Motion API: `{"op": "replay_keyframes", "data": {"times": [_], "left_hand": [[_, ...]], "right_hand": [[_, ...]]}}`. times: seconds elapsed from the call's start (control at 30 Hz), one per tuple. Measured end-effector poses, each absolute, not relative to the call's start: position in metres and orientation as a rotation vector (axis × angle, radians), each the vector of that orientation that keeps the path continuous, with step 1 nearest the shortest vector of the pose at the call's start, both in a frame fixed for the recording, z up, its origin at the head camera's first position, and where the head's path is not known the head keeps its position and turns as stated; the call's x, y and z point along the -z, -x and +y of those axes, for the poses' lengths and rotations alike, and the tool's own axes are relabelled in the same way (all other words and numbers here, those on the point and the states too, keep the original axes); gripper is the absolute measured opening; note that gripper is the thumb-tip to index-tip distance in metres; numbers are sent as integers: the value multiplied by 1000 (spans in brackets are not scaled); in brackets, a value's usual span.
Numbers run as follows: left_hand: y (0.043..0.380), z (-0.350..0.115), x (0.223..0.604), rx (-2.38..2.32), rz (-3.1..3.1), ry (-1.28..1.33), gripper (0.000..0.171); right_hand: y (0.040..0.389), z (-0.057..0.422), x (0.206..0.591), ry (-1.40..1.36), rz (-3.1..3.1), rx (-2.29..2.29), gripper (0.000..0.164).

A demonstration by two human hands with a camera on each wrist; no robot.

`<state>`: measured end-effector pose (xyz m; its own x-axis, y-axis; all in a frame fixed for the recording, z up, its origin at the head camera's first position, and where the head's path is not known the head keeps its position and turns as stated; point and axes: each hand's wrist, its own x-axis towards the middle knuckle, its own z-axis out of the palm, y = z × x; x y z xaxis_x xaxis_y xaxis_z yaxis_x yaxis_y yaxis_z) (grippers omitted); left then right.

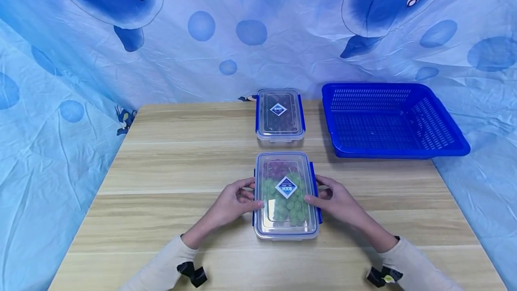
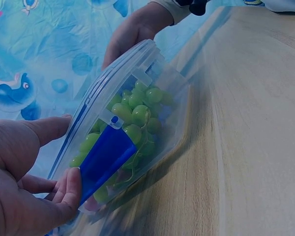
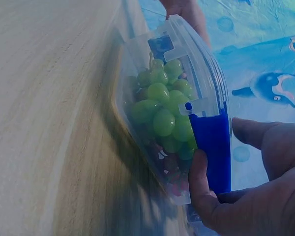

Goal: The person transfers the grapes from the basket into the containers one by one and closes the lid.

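A clear lidded food container [image 1: 287, 228] with green and purple grapes inside lies on the wooden table, a blue-and-white label on its lid. My left hand [image 1: 234, 201] grips its left side, thumb on the lid edge, fingertips at the blue side latch [image 2: 107, 160]. From the other side my right hand [image 1: 341, 199] holds it too, thumb over the lid rim and a fingertip against the right blue latch [image 3: 211, 150]. Green grapes [image 3: 164, 120] show through the side wall, with purple ones towards the far end.
Behind it stands a smaller clear container [image 1: 280, 127] with blue latches and dark contents. A blue perforated basket [image 1: 400, 153] sits at the back right of the table [image 1: 173, 165]. A blue dolphin-print curtain [image 1: 282, 57] hangs along the table's far edge.
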<state>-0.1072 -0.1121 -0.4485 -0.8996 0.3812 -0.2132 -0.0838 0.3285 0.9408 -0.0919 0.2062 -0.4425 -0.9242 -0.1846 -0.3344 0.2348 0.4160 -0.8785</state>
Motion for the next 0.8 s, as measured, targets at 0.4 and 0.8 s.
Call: {"op": "replay_keyframes", "data": {"times": [0.4, 0.8], "left_hand": [[108, -111, 449, -1592, 2202, -255, 79], [108, -111, 445, -1589, 2214, -272, 76]], "right_hand": [[90, 201, 440, 71, 2521, 1317, 78], [87, 191, 428, 120, 2561, 1231, 71]]}}
